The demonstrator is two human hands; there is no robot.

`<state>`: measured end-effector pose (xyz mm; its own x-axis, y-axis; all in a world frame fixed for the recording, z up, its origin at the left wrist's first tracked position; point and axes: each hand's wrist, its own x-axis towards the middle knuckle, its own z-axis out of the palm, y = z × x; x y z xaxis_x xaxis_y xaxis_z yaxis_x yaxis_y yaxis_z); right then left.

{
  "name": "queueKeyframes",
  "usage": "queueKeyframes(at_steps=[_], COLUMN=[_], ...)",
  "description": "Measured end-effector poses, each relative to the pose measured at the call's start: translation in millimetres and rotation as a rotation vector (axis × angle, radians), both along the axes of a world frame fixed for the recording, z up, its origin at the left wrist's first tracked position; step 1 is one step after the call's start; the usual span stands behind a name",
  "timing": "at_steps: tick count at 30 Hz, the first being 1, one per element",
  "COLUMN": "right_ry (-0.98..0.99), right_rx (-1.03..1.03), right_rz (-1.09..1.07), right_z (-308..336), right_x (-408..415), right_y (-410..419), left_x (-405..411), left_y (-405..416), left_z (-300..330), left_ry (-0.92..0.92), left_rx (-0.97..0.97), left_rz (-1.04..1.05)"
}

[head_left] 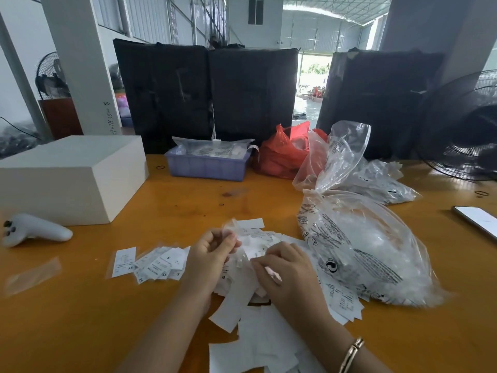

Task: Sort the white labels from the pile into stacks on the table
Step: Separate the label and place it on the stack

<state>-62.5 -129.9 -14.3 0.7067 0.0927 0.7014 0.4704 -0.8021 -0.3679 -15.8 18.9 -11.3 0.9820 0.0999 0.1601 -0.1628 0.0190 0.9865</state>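
Picking through the pile of white labels (250,289) on the table (80,319), the left hand (212,254) pinches a label up with curled fingers and the right hand (285,267) grips another. Next job, I think: read the size and drop it on the sorted labels (153,263) at left. Beyond sits a plastic bag (357,246)
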Motion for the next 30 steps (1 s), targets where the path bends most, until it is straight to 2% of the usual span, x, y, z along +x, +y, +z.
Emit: queueKeyframes(at_steps=[2, 5, 7, 13, 19, 24, 28, 30], right_ry=[0.122, 0.404, 0.501, 0.511, 0.505, 0.389, 0.395, 0.405], right_rx=[0.334, 0.97, 1.156, 1.145, 1.015, 1.142, 1.429, 1.495], right_rz=[0.039, 0.118, 0.158, 0.295, 0.212, 0.159, 0.312, 0.356], right_z=[5.4, 15.9, 18.4, 19.4, 16.1, 13.6, 13.1, 13.3], right_x=[-1.2, -2.3, -1.6, 1.7, 2.3, 4.6, 7.6, 8.7], right_y=[-1.1, -9.9, -19.0, -24.6, -21.1, -24.7, -29.4, -29.8], left_x=[-0.3, -0.4, -0.5, -1.3, -4.1, -7.1, -10.5, -12.2], left_y=[1.2, 3.0, 3.0, -0.1, -1.4, -3.2, -5.6, -6.3], left_z=[0.4, 0.6, 0.9, 1.1, 4.6, 5.0, 5.3, 5.9], left_ry=[0.003, 0.017, 0.023, 0.039, 0.016, -0.041, -0.094, -0.11], left_rx=[-0.005, -0.04, -0.045, 0.04, 0.038, 0.116, 0.243, 0.278], left_rz=[0.0, 0.007, -0.001, 0.006, -0.069, -0.172, -0.261, -0.282])
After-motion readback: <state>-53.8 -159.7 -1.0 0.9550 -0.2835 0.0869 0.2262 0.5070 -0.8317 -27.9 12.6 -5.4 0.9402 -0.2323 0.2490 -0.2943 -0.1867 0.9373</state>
